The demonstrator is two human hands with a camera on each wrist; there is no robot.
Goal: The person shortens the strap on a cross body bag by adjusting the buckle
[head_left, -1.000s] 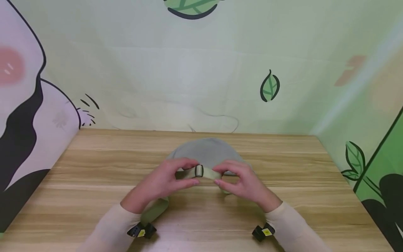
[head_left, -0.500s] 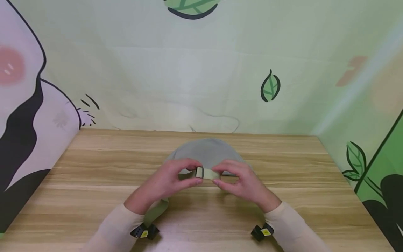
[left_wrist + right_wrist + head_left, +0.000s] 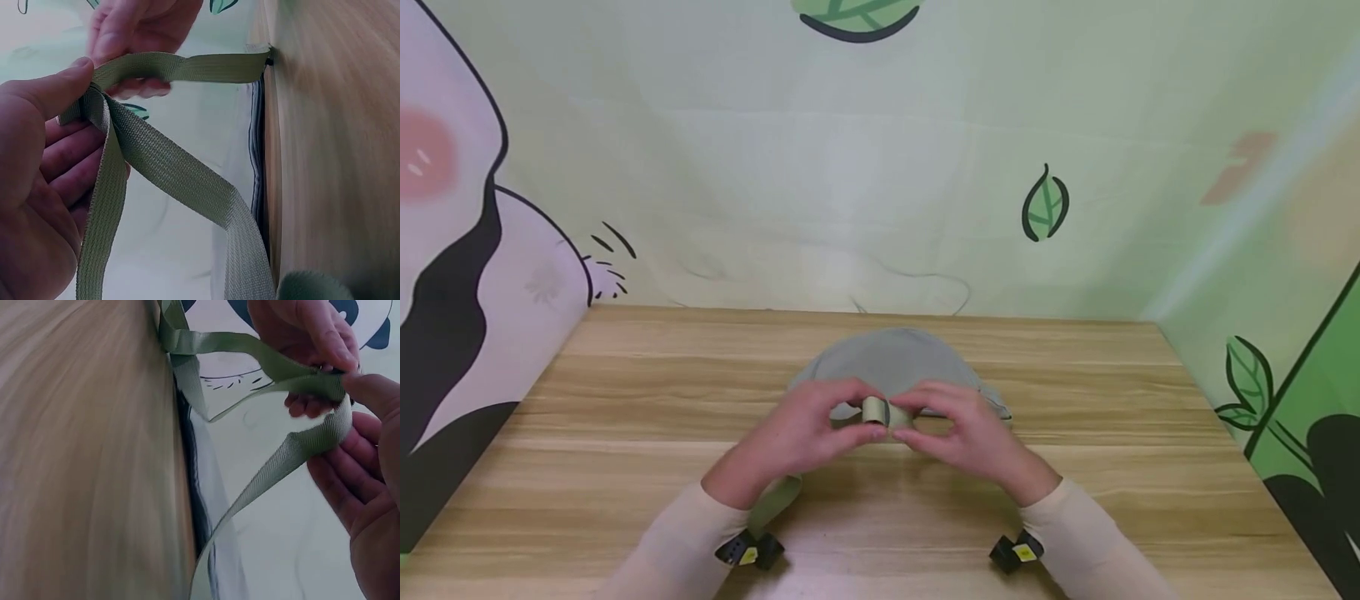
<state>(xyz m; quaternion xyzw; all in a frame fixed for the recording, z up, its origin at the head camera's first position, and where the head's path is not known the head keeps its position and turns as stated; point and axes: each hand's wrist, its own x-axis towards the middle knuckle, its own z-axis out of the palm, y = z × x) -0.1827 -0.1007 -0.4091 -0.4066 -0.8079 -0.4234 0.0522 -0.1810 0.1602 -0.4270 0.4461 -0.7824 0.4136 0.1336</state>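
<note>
We held the strap (image 3: 876, 412) with both hands over the middle of the table (image 3: 587, 433), just in front of the grey-green bag (image 3: 891, 360) that lay flat on the wood. Our left hand (image 3: 801, 433) pinched the strap between thumb and fingertips, right beside the small dark buckle (image 3: 886, 412), and our right hand (image 3: 973, 435) pinched it from the other side, so the two sets of fingertips nearly met.

From the left wrist, the strap (image 3: 169, 169) folded into a loop at our left thumb (image 3: 44, 106), one length running off to the bag's edge (image 3: 256, 144) and another hanging down past the palm. The fingers of the other hand (image 3: 134, 28) showed at the top, on the same webbing.

From the right wrist, the strap (image 3: 294, 450) bent sharply at the pinch, where our right hand (image 3: 369, 456) and the left hand (image 3: 306, 331) came together on it; one length ran back to where it joined the bag (image 3: 172, 340) against the table.

A loose end of strap (image 3: 771, 500) lay on the table under our left forearm. Both sleeves (image 3: 1082, 542) were pale.
</note>
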